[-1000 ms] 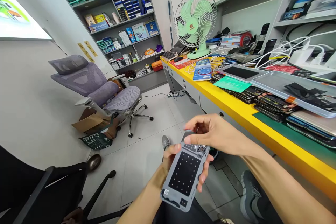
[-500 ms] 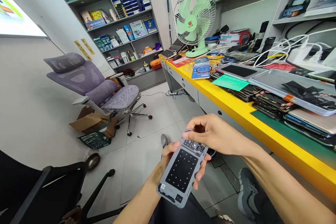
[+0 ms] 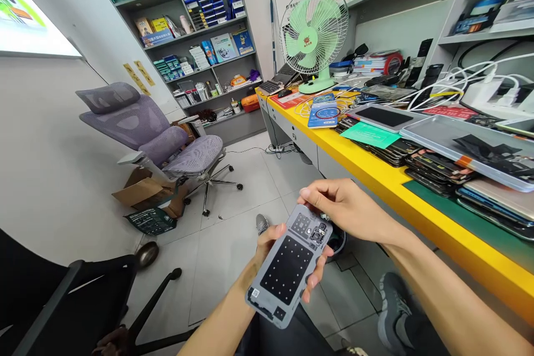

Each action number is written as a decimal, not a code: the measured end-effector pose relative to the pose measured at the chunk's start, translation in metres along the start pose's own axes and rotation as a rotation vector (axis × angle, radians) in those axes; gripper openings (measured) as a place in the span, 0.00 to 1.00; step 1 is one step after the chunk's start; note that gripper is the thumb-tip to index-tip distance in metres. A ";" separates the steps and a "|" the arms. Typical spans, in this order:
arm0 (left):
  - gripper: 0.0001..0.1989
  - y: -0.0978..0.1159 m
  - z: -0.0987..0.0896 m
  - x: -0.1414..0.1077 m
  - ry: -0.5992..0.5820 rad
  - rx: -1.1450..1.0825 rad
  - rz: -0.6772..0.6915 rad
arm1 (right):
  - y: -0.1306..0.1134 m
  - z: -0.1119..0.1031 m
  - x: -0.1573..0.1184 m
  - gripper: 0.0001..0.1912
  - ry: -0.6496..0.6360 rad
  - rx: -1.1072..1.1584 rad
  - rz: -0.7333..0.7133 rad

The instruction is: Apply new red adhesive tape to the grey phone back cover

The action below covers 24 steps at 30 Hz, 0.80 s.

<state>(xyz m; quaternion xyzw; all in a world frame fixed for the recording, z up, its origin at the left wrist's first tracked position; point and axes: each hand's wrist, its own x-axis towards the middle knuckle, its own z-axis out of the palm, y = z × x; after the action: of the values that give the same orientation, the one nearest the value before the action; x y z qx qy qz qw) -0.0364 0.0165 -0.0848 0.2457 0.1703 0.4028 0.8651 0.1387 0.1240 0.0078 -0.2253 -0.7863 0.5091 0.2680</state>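
Note:
My left hand [image 3: 271, 238] grips a grey phone-shaped part [image 3: 266, 270] low in the middle of the view, thumb on its left edge and fingers wrapped round the right edge. The part is tilted, with a black dotted panel [image 3: 287, 268] on its face and a camera area [image 3: 319, 232] near its top right corner. At the top edge is my right hand [image 3: 334, 200], its thumb and fingers pressed together. What they hold, if anything, is hidden.
At the right, a yellow-edged desk [image 3: 359, 164] bears stacked phone parts [image 3: 387, 151], a clear tray [image 3: 467, 142] and a green fan [image 3: 311, 39]. A purple chair [image 3: 192, 153], an open carton [image 3: 146, 192] and a black chair [image 3: 83, 300] stand left. Below my right hand is a bin [image 3: 339, 245].
My right hand has risen slightly off the face of the part, so more of its top end and camera area shows. The part has shifted a little to the left and down.

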 end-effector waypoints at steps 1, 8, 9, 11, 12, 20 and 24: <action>0.51 0.000 -0.002 0.000 -0.009 -0.001 -0.005 | 0.000 0.000 0.000 0.22 -0.014 0.016 -0.001; 0.49 0.003 -0.002 0.007 -0.017 0.007 -0.046 | -0.003 0.006 -0.001 0.15 -0.040 -0.142 -0.073; 0.48 0.004 -0.001 0.007 -0.009 0.007 -0.051 | -0.001 0.008 0.000 0.15 -0.022 -0.186 -0.089; 0.46 0.005 0.000 0.006 0.002 0.007 -0.068 | 0.003 0.012 0.000 0.16 0.005 -0.255 -0.111; 0.45 0.006 0.000 0.006 0.006 0.005 -0.076 | 0.006 0.014 0.001 0.17 0.019 -0.277 -0.115; 0.45 0.016 -0.023 0.007 0.002 -0.049 -0.134 | 0.043 0.017 0.021 0.19 0.180 -0.311 0.008; 0.46 0.017 -0.034 0.003 -0.009 -0.082 -0.168 | 0.087 0.009 0.038 0.16 0.217 -0.346 0.202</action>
<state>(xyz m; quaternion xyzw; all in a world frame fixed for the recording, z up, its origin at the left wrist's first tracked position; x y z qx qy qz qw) -0.0619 0.0388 -0.1037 0.1967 0.1700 0.3342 0.9059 0.1109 0.1749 -0.0677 -0.3989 -0.8020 0.3635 0.2558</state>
